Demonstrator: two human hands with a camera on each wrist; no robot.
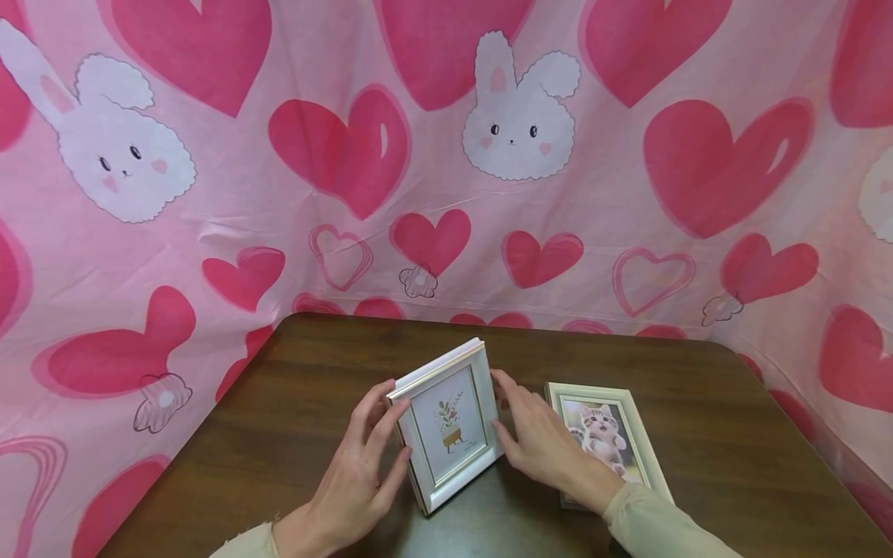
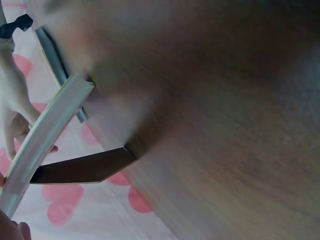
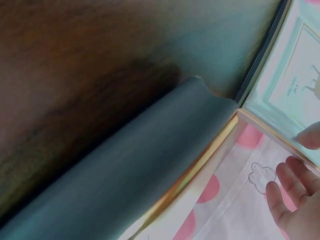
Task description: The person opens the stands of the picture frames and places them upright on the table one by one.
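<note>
A white picture frame with a plant print (image 1: 446, 434) stands tilted on the dark wooden table (image 1: 698, 434). My left hand (image 1: 363, 457) holds its left edge, thumb on the front and fingers behind. My right hand (image 1: 530, 434) holds the right edge the same way. The left wrist view shows the frame's white edge (image 2: 45, 135), its brown back stand (image 2: 85, 167) folded out, and the right hand (image 2: 15, 110) beyond. The right wrist view shows the frame's front (image 3: 285, 75) and the left hand's fingers (image 3: 295, 200).
A second white frame with a kitten photo (image 1: 607, 434) lies flat just right of the standing one, partly under my right forearm; its edge (image 3: 125, 165) fills the right wrist view. A pink heart-and-bunny cloth (image 1: 446, 194) hangs behind and beside the table.
</note>
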